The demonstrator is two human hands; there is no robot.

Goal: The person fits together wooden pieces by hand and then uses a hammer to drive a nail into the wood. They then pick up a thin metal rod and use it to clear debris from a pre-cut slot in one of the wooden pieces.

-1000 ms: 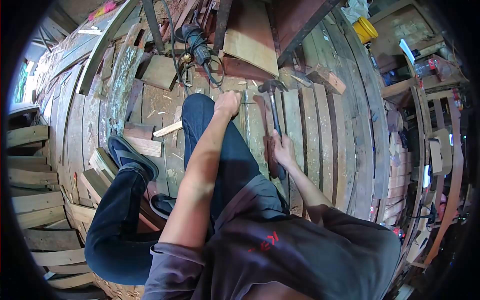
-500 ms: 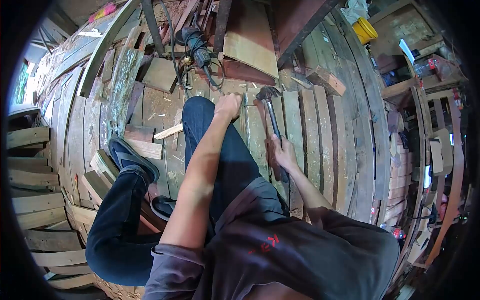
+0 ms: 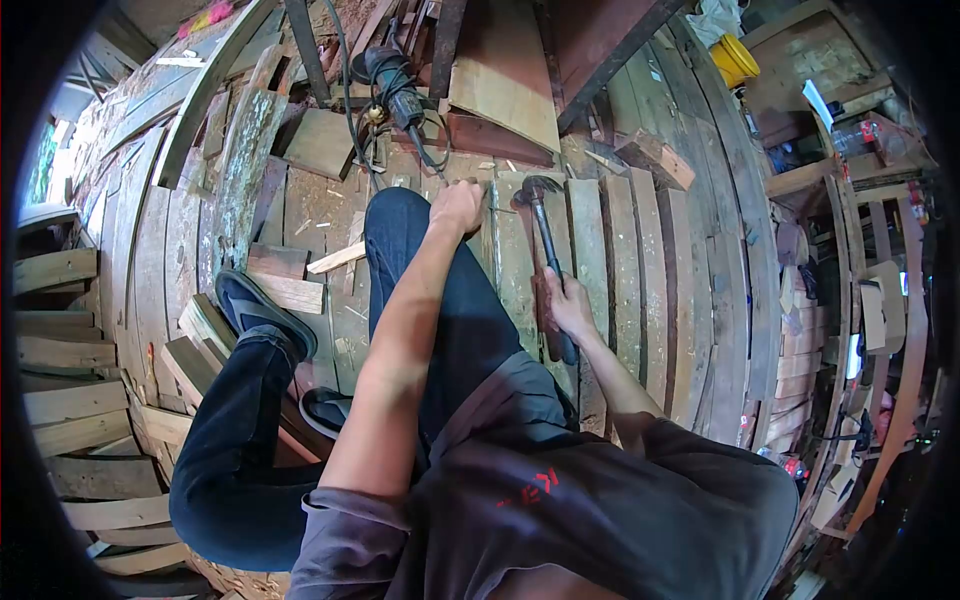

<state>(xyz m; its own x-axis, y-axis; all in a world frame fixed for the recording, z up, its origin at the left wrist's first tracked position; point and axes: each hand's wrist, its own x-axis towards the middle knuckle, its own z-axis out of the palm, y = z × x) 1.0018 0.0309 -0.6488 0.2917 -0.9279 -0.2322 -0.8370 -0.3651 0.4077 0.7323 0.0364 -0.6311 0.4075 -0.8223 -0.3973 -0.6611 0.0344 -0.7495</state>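
Note:
My right hand point(image 3: 568, 305) is wrapped round the dark handle of a claw hammer point(image 3: 543, 225), whose head rests over the wooden slats point(image 3: 620, 260). My left hand point(image 3: 459, 207) is closed just beyond my knee, near the left end of the slats. A thin rod-like piece point(image 3: 500, 210) sticks out from its right side toward the hammer head; what the fingers grip is too small to make out. An angle grinder point(image 3: 400, 100) with its cord wound round it lies ahead of my left hand.
A plywood sheet point(image 3: 505, 80) leans between dark posts ahead. A short wood block point(image 3: 655, 160) sits beyond the slats. Stacked curved boards point(image 3: 85, 405) lie at the far left, a yellow bucket point(image 3: 733, 62) at the upper right. My sandalled foot point(image 3: 265, 312) rests among offcuts.
Both hands keep nearly the same place and grip. The hammer head has shifted very slightly to the right, and the whole view has moved a little.

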